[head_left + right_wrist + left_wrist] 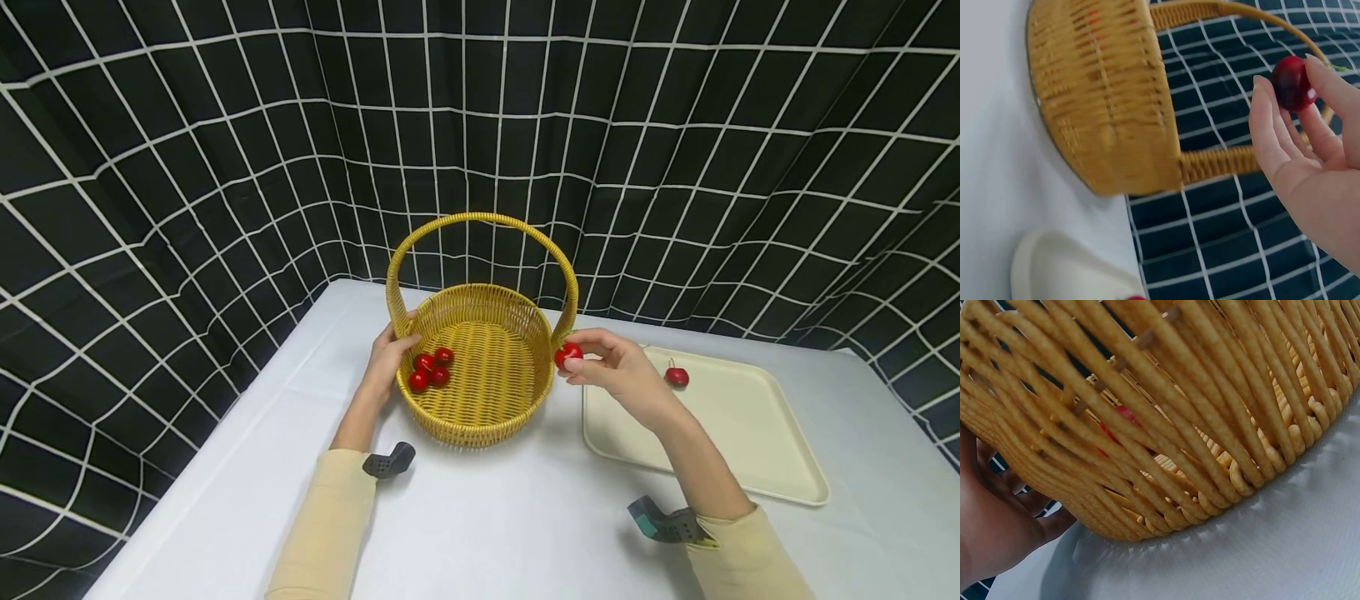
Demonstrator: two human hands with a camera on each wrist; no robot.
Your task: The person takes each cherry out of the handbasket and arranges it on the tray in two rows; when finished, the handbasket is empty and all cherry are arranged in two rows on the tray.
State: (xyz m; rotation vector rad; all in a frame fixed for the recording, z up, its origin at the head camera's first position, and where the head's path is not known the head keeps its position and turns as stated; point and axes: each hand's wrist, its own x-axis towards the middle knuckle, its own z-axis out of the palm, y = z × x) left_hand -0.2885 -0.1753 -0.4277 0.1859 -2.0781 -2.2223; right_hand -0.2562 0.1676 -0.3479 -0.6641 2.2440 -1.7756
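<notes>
From a distance, I pinch a red cherry (567, 357) in my right hand (617, 368), near the right side of the yellow basket (472, 431), while my left hand (386, 358) grips the basket at its left edge. Four cherries (440, 377) lie inside, toward the left; another cherry (677, 377) sits on the cream tray (738, 433).

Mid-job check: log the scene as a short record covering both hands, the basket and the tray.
Left hand: grips basket at its left rim
Right hand: pinches a red cherry near the handle's right side
Basket contents: four cherries, grouped left
Tray: one cherry visible; forearm covers part
</notes>
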